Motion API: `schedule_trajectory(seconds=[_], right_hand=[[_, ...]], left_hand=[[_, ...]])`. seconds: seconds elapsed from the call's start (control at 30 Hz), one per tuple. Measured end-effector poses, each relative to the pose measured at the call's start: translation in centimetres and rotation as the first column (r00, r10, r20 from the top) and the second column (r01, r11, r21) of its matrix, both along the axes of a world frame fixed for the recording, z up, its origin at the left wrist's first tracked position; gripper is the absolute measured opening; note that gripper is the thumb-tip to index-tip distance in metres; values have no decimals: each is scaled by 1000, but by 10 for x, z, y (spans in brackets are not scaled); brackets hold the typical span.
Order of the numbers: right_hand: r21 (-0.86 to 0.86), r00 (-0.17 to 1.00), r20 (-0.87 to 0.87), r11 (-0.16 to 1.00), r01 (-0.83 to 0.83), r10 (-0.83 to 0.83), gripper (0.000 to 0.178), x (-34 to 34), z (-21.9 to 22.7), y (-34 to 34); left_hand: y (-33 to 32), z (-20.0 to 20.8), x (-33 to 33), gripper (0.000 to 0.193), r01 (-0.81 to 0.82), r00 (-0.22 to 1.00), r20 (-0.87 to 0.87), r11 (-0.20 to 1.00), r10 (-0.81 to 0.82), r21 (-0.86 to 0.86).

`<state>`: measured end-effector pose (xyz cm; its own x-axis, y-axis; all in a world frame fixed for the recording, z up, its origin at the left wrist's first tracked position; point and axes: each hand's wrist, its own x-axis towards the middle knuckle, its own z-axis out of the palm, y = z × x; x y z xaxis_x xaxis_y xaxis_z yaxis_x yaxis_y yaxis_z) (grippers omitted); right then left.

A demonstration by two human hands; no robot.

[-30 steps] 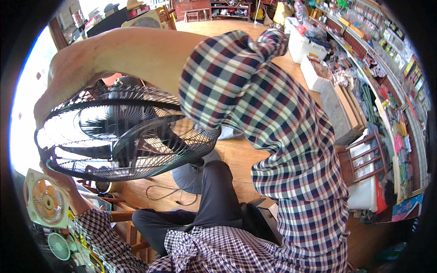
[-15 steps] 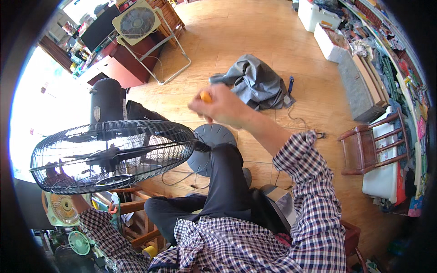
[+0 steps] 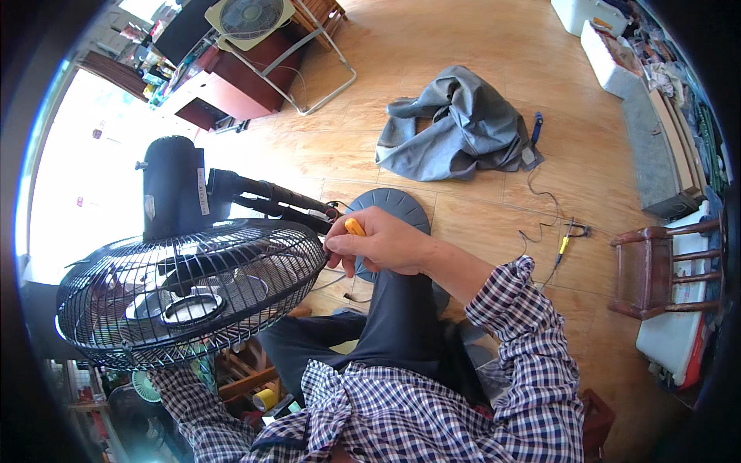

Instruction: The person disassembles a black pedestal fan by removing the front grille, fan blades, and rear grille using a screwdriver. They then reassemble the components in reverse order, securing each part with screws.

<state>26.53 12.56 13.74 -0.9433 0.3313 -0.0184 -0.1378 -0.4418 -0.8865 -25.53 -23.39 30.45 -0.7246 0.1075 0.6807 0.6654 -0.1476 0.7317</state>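
Note:
A black pedestal fan [image 3: 174, 185] tilts across the left side, its wire cage [image 3: 231, 247] in front of me and its round base [image 3: 390, 208] on the floor. My right hand [image 3: 380, 243] is closed around a tool with a yellow-orange handle [image 3: 354, 226]; the rest of the tool is hidden. The fingertips are at the right rim of the cage. My left forearm, in a checked sleeve [image 3: 189, 401], reaches under the cage's near edge. The cage hides the left hand, so its fingers cannot be made out.
Grey cloth [image 3: 463, 131] lies heaped on the wooden floor beyond the fan. A yellow-handled tool with a cord [image 3: 563, 245] lies to the right, near a small brown wooden chair [image 3: 644, 270]. A box fan on a stand [image 3: 251, 17] is at the far left.
My right hand has come down and nearer, from above the base to the cage's right rim, with the tool in it. The cage has tipped, showing more of its front. The view has shifted.

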Motion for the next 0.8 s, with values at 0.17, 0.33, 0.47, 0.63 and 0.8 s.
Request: schedule_trajectory(seconds=[0.17, 0.33, 0.47, 0.63, 0.8], right_hand=[[15, 997, -63, 998, 55, -54, 41, -5, -12, -10], [-214, 991, -118, 976, 39, -65, 51, -11, -12, -21], [-292, 987, -126, 955, 55, -96, 53, -8, -10, -23], [-151, 989, -35, 979, 137, -144, 44, -5, -6, -23], [-166, 978, 132, 969, 184, -163, 16, -8, 15, -28]], left_hand=[[1, 4, 4, 60, -6, 1000, 7, 1000, 6, -19], [1, 12, 1, 61, -2, 1000, 3, 1000, 2, -21], [5, 13, -5, 61, 10, 1000, 1, 1000, -10, -4], [11, 10, -16, 61, 33, 999, 1, 999, -33, 6], [23, 5, -23, 61, 80, 997, -14, 995, -80, 51]])
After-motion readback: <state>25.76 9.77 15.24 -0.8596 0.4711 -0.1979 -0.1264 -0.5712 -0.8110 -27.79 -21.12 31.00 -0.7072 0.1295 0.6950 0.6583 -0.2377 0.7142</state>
